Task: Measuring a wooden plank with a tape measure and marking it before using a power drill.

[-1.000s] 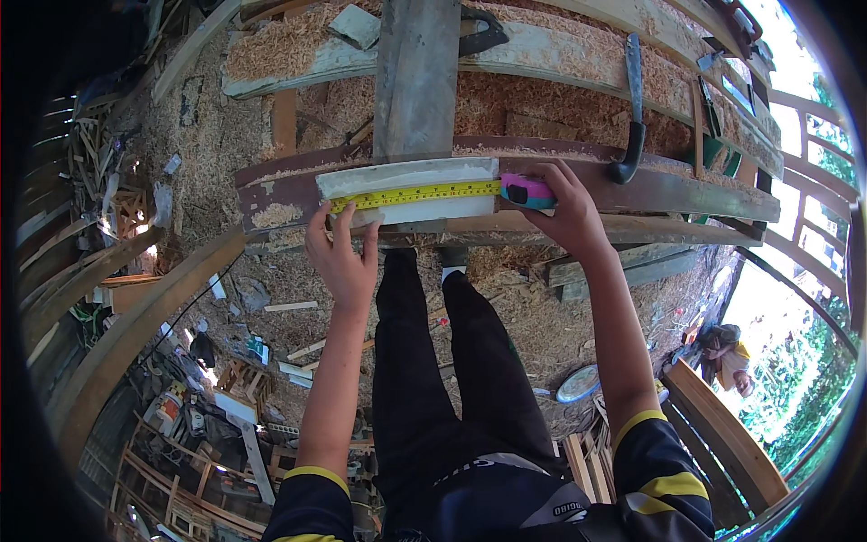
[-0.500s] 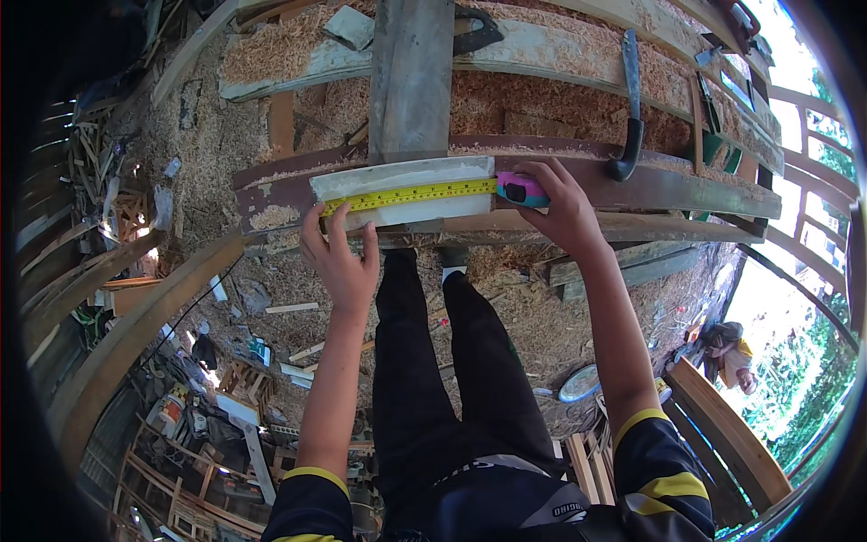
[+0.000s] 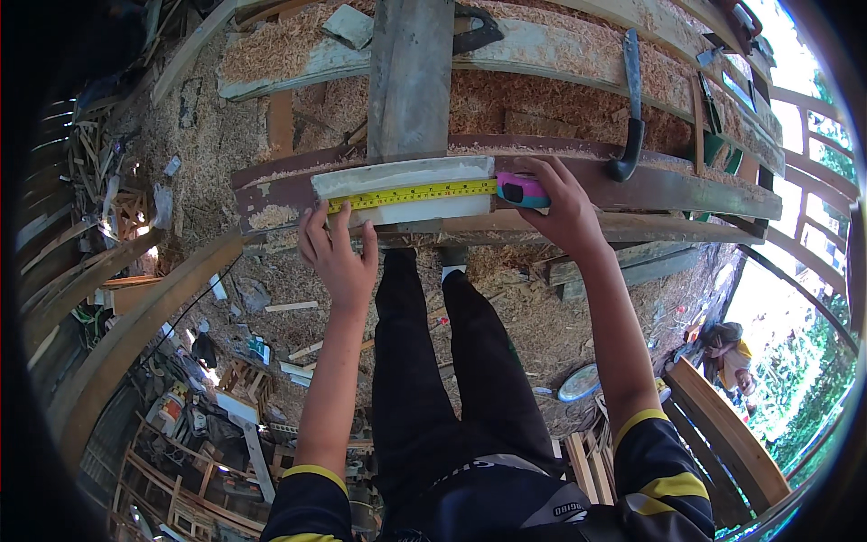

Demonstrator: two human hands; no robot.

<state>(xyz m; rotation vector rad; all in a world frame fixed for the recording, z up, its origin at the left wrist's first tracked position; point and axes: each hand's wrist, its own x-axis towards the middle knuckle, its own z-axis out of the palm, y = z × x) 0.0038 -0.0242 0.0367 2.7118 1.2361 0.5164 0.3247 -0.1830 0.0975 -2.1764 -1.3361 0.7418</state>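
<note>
Touching the yellow tape blade [image 3: 415, 194] at the left end of the pale board [image 3: 406, 172], the left hand [image 3: 343, 271] has its fingers apart, not gripping; they probably steady that end of the blade. At the board's right end, the right hand [image 3: 569, 212] is clamped around a pink and teal tape case [image 3: 521, 190], seemingly to keep the blade straight along the board. That makes one board, one blade and one case. The board rests on one reddish-brown beam [image 3: 578, 176], apparently its support. Beyond the board, one broad grey plank [image 3: 411, 81] leads away. To the board's right, one long-bladed knife [image 3: 635, 104] lies with its handle toward the person, perhaps for easy reach. Farther beyond the board are one black looped handle [image 3: 479, 38], right of the plank, and one small pale block [image 3: 350, 28], left of it.
</note>
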